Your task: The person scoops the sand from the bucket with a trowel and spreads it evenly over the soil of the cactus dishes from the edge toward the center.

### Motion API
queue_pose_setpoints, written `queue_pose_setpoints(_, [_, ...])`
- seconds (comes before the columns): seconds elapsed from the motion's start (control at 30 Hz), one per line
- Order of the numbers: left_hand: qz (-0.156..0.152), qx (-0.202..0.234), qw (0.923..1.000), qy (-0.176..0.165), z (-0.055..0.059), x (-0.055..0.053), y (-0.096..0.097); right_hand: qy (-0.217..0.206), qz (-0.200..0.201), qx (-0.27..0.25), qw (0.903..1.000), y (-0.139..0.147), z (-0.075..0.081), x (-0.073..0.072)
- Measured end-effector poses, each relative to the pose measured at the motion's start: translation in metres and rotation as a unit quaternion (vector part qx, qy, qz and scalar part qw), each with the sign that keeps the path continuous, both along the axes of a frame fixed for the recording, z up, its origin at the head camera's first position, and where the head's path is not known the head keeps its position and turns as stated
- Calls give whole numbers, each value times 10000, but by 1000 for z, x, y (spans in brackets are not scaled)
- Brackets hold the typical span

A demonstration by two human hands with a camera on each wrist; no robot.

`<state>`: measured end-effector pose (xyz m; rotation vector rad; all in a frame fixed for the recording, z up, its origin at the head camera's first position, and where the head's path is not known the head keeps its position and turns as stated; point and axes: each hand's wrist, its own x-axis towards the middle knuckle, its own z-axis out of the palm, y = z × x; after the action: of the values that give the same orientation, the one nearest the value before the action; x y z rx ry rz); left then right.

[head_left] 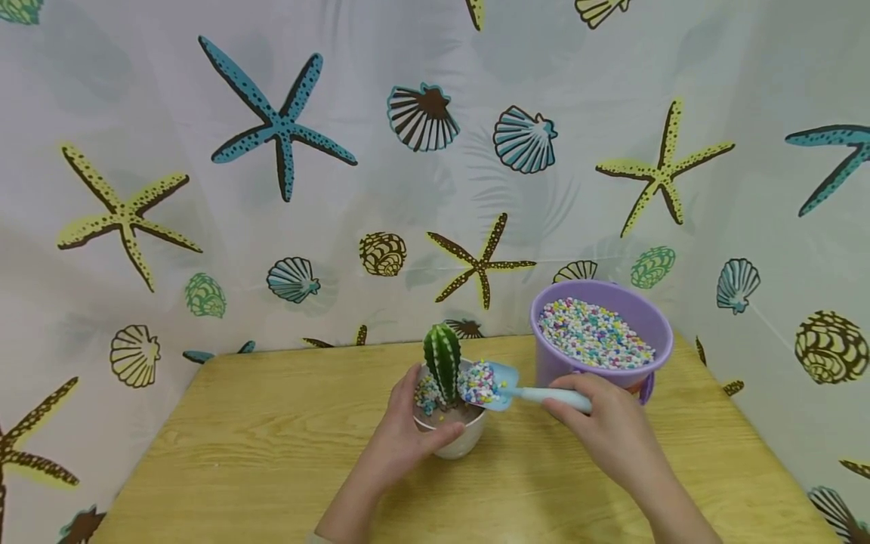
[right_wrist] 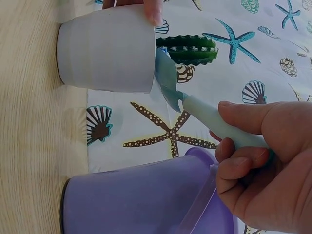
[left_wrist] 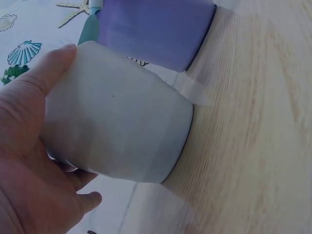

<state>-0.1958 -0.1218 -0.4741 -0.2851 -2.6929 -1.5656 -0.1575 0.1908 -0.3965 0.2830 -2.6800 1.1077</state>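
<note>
A green cactus (head_left: 443, 364) stands in a white flower pot (head_left: 459, 446) on the table. My left hand (head_left: 402, 429) holds the pot from the left, thumb along the front rim, fingers around the far side. My right hand (head_left: 607, 418) grips the pale blue handle of a small shovel (head_left: 547, 396). The shovel's blade carries a heap of colourful beads (head_left: 479, 383) and sits over the pot's right rim, close beside the cactus. Inside the pot, some beads (head_left: 427, 395) lie left of the cactus on brownish soil (head_left: 457, 414). In the right wrist view the blade (right_wrist: 166, 78) tilts against the rim.
A purple bucket (head_left: 553, 366) full of colourful beads stands behind and to the right of the pot. Its handle hangs down its side. A white curtain (head_left: 381, 189) printed with starfish and shells surrounds the wooden table (head_left: 272, 438) at the back and sides.
</note>
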Motion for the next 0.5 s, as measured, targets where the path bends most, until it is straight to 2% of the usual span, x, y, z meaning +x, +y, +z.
queue_pose_setpoints(0.5, [236, -93, 9996, 108, 2, 4, 5, 446, -59, 209, 9988, -6, -2, 2])
